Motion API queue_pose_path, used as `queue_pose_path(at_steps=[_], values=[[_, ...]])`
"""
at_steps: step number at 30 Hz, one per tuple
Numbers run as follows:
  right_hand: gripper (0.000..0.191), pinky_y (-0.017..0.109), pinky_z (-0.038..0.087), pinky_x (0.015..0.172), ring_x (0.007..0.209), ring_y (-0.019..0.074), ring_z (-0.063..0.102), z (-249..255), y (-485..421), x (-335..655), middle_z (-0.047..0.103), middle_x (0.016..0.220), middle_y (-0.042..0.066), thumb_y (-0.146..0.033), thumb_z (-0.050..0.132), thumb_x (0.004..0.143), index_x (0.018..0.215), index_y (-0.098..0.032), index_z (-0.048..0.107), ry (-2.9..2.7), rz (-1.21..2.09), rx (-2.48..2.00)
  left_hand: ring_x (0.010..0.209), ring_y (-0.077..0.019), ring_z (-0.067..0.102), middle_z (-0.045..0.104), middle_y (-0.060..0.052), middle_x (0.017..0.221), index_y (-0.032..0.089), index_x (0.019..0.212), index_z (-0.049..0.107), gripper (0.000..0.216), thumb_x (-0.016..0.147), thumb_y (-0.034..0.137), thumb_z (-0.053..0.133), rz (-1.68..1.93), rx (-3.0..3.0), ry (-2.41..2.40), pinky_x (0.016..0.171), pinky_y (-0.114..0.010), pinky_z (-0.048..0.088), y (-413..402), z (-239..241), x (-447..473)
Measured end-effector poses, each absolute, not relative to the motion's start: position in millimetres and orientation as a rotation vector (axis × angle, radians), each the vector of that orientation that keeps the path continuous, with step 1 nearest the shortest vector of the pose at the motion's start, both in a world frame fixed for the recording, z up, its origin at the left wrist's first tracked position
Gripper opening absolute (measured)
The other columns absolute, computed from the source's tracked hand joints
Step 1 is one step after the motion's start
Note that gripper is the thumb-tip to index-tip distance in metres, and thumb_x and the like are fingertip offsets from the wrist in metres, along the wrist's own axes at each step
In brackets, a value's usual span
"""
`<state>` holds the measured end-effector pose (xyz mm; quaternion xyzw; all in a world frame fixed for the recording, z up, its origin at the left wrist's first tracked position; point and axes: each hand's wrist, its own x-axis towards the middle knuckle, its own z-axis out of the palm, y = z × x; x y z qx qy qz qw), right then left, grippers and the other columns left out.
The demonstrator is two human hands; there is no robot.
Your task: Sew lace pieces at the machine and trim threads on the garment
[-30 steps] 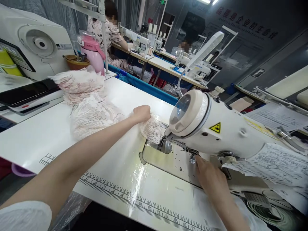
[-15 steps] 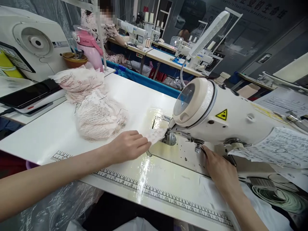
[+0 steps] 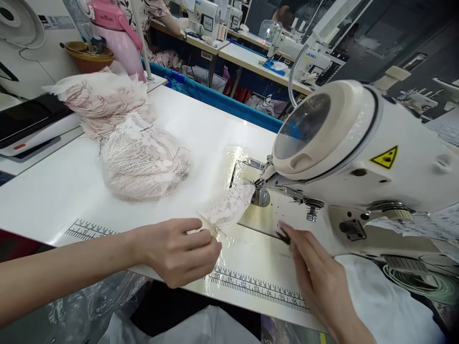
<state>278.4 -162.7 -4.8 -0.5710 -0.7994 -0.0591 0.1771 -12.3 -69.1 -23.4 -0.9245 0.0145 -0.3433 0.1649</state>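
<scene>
A pale pink lace piece (image 3: 229, 205) lies on the sewing machine bed, its right end under the presser foot and needle area (image 3: 258, 185). My left hand (image 3: 179, 251) is at its lower left edge, fingers curled and thumb against the lace; the grip is partly hidden. Between the thumb and forefinger of my right hand (image 3: 319, 272) is a small dark pointed tool (image 3: 283, 235), too blurred to name. That hand is to the right of the lace, below the sewing machine head (image 3: 322, 129). Loose threads trail from the lace.
Two lace bundles, a whitish one (image 3: 139, 162) and a pinker one (image 3: 107, 100), lie on the left of the white table (image 3: 46, 200). Behind them stand a brown bowl (image 3: 84, 59) and a pink bottle (image 3: 118, 38). A printed ruler (image 3: 258, 286) runs along the front edge.
My right hand has come away from beneath the machine arm toward the lace, bringing the dark tool. My left hand has drawn down toward me, and more lace shows. The view has shifted closer.
</scene>
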Motion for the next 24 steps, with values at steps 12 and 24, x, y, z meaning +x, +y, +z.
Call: queue_pose_path(at_steps=[12,24], values=[[0.03,0.027,0.036,0.048,0.06,0.0142,0.055,-14.1,-168.3,204.5,0.063,0.076,0.006,-0.004,0.043,0.093,0.12,-0.003,0.057,-2.595,-0.436,-1.372,0.067,-0.0119,0.059,0.064,0.001,0.075,0.022,0.069,0.072,0.016,0.084,0.021,0.068,-1.053,-2.587,0.079,0.045,-0.027,0.047,-73.8,-30.1,-11.1],[0.032,0.026,0.032,0.046,0.056,0.0127,0.053,-10.0,-163.0,201.0,0.062,0.075,0.006,-0.001,0.034,0.094,0.116,-0.003,0.057,-2.619,-0.402,-1.37,0.069,-0.0133,0.062,0.065,0.0,0.075,0.021,0.067,0.072,0.017,0.084,0.019,0.068,-1.063,-2.589,0.11,0.047,-0.028,0.049,-72.7,-27.3,-8.7]])
